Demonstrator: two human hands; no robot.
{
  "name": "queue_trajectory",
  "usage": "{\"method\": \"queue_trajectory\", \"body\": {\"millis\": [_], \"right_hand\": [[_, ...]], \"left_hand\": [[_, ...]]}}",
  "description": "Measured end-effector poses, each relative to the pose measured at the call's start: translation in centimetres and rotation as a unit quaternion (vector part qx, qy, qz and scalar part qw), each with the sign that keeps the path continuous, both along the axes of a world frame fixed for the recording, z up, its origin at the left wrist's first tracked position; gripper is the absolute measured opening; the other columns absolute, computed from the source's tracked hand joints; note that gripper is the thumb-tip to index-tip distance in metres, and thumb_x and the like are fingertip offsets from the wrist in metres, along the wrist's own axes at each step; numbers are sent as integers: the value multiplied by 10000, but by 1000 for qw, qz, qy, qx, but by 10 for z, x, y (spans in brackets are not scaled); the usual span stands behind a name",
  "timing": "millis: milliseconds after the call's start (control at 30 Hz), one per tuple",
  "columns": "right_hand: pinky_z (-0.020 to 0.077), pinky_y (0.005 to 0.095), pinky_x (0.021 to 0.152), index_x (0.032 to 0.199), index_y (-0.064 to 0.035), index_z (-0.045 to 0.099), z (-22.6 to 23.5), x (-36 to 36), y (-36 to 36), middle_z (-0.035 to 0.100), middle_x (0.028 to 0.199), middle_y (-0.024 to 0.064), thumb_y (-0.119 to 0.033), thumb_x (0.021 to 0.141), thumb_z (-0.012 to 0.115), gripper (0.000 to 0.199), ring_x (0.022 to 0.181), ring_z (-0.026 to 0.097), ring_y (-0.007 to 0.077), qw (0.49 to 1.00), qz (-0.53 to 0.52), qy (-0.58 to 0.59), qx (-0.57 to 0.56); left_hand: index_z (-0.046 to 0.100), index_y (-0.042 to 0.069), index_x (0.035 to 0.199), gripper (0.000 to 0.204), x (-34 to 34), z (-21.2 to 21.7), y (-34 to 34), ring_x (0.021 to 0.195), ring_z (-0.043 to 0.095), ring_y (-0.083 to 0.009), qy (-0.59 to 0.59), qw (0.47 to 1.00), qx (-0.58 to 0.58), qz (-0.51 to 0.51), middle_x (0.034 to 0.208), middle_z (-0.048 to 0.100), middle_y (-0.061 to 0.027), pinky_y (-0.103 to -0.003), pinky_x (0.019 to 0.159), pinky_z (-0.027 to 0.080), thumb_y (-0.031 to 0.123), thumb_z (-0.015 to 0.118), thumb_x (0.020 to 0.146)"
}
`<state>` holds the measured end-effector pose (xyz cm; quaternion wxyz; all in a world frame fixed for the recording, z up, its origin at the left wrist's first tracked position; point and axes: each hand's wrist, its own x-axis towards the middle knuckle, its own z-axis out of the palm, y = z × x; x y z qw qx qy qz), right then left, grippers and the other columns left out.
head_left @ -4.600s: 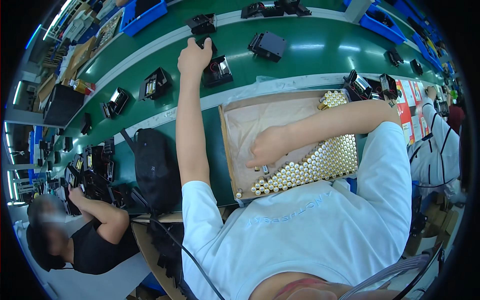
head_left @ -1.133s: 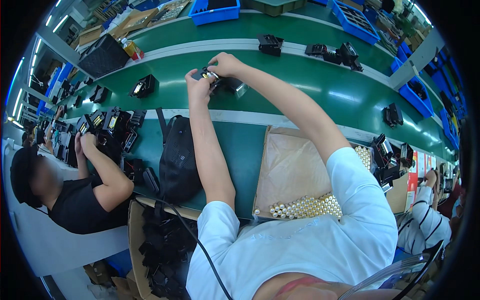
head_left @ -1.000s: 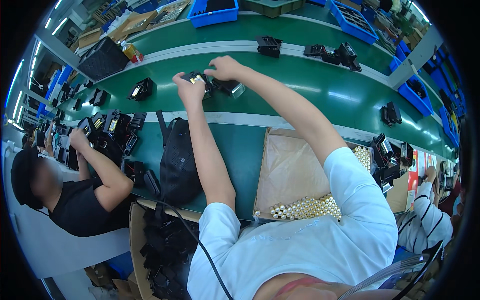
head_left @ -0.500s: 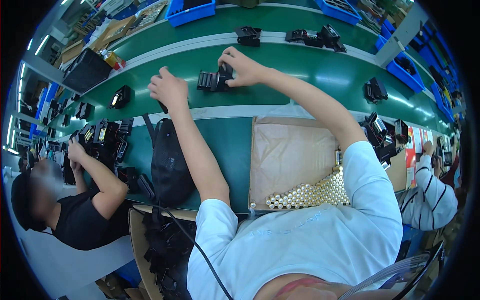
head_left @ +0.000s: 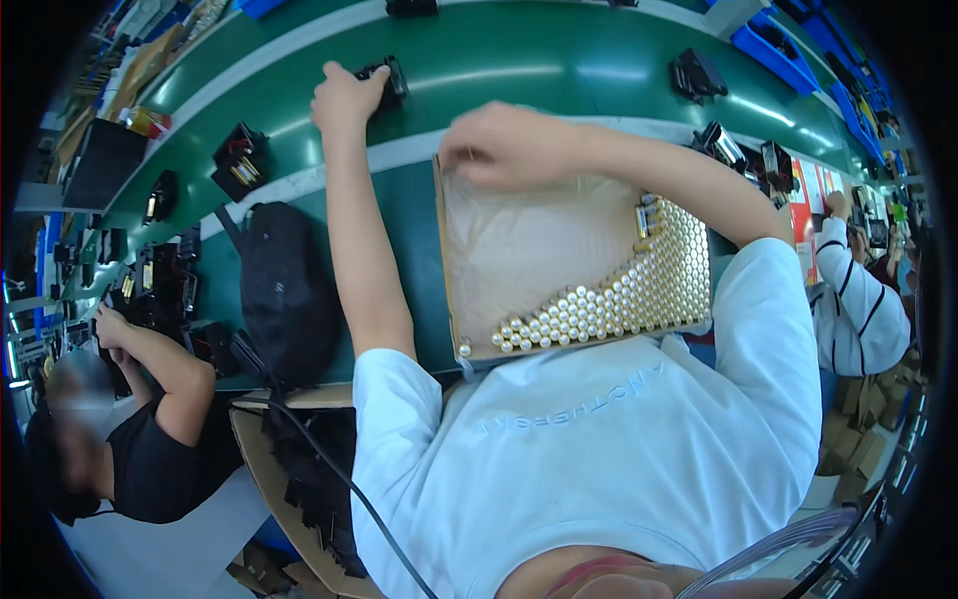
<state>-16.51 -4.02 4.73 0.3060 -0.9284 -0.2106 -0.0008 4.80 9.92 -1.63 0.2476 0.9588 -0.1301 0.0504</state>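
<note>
Across the green work surface, my left hand is closed on a black plastic device, its thumb against the near side. My right hand hovers over the far edge of a shallow cardboard box. Its fingers bend down and are smeared by motion, so whether they hold anything is unclear. Inside that box, many small cylindrical batteries stand packed along the near and right sides, their round ends up. A few batteries at the right lie on their sides.
Black devices with batteries inside rest on the green conveyor. Another black device is at the right. A black bag lies left of the box. Below it, a carton holds black parts. Co-workers sit on both sides.
My right hand has left the black device and come back toward the box. My left hand has moved to a black device. The whole view has shifted, with the box appearing higher and further left.
</note>
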Motion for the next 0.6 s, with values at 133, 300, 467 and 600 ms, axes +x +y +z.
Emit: {"method": "queue_trajectory", "body": {"millis": [133, 300, 467, 600], "right_hand": [[541, 420, 770, 1041, -9, 661, -18, -69, 35, 690, 975, 163, -143, 804, 600, 279, 859, 667, 329, 985, 150, 81, 16], [535, 433, 786, 1077, -11, 646, -35, -112, 63, 653, 994, 190, -219, 876, 596, 294, 864, 655, 351, 970, 186, 144, -55], [534, 429, 783, 1076, -13, 638, -41, -118, 71, 629, 985, 191, -250, 928, 574, 287, 846, 647, 360, 959, 220, 156, -82], [536, 417, 767, 1049, -11, 635, -41, -114, 72, 623, 963, 185, -241, 947, 564, 261, 819, 643, 357, 958, 243, 134, -77]], "left_hand": [[566, 11, 1075, 560, -9, 14, 6, 936, 608, -430, -30, 996, 79, 9, 978, 674, -188, -493, 900, 455, 499, 651, 816], [578, 6, 1062, 465, -3, 13, 4, 907, 639, -401, -116, 986, 119, 22, 970, 681, -185, -490, 835, 495, 389, 679, 818], [606, -16, 1048, 418, 9, 13, 12, 894, 660, -373, -119, 993, 15, 0, 1000, 686, -177, -459, 816, 521, 317, 699, 813], [625, -54, 1161, 488, 28, 4, 23, 907, 681, -343, -99, 986, -134, 1, 1051, 697, -170, -410, 823, 541, 280, 708, 814]]}}
